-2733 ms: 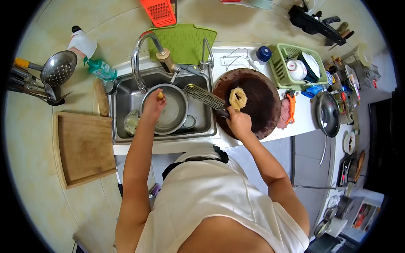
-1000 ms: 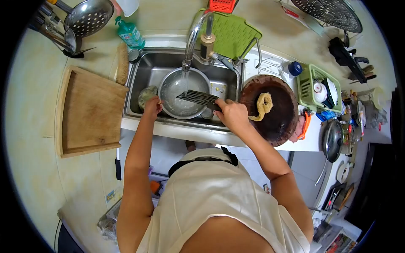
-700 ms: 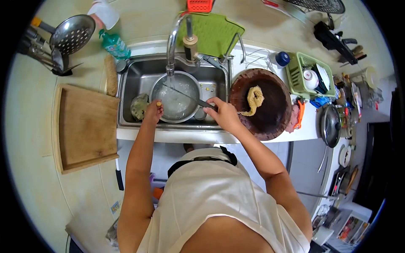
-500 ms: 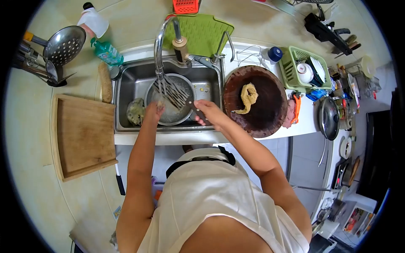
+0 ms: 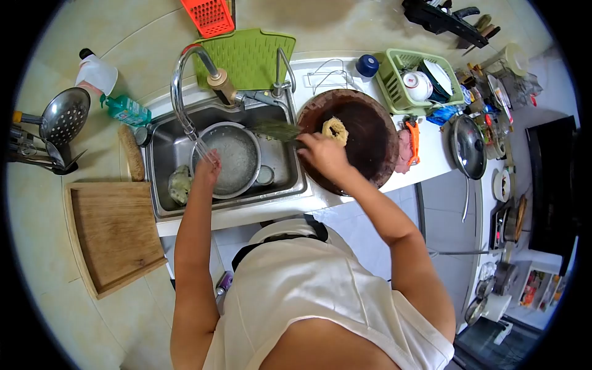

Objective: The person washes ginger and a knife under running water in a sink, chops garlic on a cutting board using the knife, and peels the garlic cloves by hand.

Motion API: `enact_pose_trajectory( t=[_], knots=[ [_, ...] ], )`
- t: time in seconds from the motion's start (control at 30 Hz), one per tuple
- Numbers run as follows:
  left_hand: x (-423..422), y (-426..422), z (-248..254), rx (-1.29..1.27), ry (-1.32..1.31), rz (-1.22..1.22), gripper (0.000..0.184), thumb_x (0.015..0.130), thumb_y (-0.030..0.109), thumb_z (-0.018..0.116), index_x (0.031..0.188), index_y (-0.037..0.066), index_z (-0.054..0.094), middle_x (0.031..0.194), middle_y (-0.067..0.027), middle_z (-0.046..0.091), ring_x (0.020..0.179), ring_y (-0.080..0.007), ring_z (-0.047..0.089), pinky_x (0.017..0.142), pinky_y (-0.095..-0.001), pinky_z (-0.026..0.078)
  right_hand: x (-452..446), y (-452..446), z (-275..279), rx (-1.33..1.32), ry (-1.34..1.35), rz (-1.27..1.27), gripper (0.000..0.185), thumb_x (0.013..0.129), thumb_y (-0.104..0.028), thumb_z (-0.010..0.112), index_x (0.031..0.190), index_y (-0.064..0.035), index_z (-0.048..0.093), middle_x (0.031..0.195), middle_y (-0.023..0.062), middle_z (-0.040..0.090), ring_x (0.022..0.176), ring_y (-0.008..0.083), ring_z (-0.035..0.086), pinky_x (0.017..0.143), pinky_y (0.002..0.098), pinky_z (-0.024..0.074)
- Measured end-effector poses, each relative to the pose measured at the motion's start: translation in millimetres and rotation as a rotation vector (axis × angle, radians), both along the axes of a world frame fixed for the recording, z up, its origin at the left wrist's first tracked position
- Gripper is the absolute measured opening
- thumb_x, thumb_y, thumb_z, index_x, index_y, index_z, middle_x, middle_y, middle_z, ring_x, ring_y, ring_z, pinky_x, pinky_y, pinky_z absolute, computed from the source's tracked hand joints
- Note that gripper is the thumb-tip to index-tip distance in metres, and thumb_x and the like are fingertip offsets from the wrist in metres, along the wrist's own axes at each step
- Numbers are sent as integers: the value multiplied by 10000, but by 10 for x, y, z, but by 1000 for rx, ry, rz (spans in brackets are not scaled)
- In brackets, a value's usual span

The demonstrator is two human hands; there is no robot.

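Slotted spatula [image 5: 275, 129] in the right hand [image 5: 324, 154], water falling over the left [image 5: 208, 165].
The right hand is wrapped tight around the handle, the flat blade—blurred—out over the stainless sink [image 5: 285, 166], near a coarse tan ring [image 5: 335, 131] on the thick round wooden chopping block [image 5: 370, 139]. The left is below the curved chrome faucet [image 5: 176, 92], at the round metal basin [image 5: 251, 179]—whether it grips anything, I can't tell.
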State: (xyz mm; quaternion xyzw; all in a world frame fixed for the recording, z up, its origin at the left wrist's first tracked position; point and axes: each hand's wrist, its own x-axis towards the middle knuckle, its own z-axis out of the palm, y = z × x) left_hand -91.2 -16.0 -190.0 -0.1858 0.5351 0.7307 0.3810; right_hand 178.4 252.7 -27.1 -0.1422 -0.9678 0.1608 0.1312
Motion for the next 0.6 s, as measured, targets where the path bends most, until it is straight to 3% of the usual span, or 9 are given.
enact_pose_trajectory(
  t=[0.13, 0.33, 0.43, 0.53, 0.6],
  knots=[
    [-66, 224, 164, -20, -19, -60, 206, 923, 296, 623, 872, 113, 544, 634, 1, 465, 507, -102, 396, 435, -231, 286, 433, 648, 104, 220, -20, -74, 293, 755, -204, 701, 1033, -131, 642, 771, 93, 588, 717, 286, 624, 623, 403, 502],
    [54, 269, 631, 232, -113, -179, 400, 929, 514, 539, 954, 114, 544, 586, 29, 345, 463, -99, 328, 422, -240, 262, 927, 1402, -251, 330, -20, -206, 396, 786, -183, 695, 1168, -151, 594, 821, 99, 555, 766, 301, 596, 683, 423, 490],
    [173, 287, 749, 198, -48, -118, 386, 959, 476, 502, 992, 95, 558, 629, 10, 420, 502, -105, 371, 452, -239, 298, 988, 1575, -477, 387, -61, -328, 356, 813, -115, 638, 1166, -118, 598, 930, 122, 597, 864, 318, 592, 762, 430, 483],
    [251, 327, 827, 246, -35, -39, 341, 981, 396, 482, 1029, 69, 566, 721, -28, 511, 568, -122, 430, 506, -242, 353, 694, 1479, -570, 368, 132, -170, 331, 820, -65, 601, 1149, -92, 617, 1058, 132, 632, 939, 336, 610, 821, 437, 484],
    [265, 310, 837, 272, 14, -36, 324, 984, 360, 477, 1042, 54, 567, 783, -49, 546, 606, -131, 455, 541, -246, 380, 262, 918, -340, 137, 164, 17, 322, 799, -16, 591, 1116, -61, 627, 1084, 142, 628, 964, 337, 606, 834, 424, 484]
  ],
)
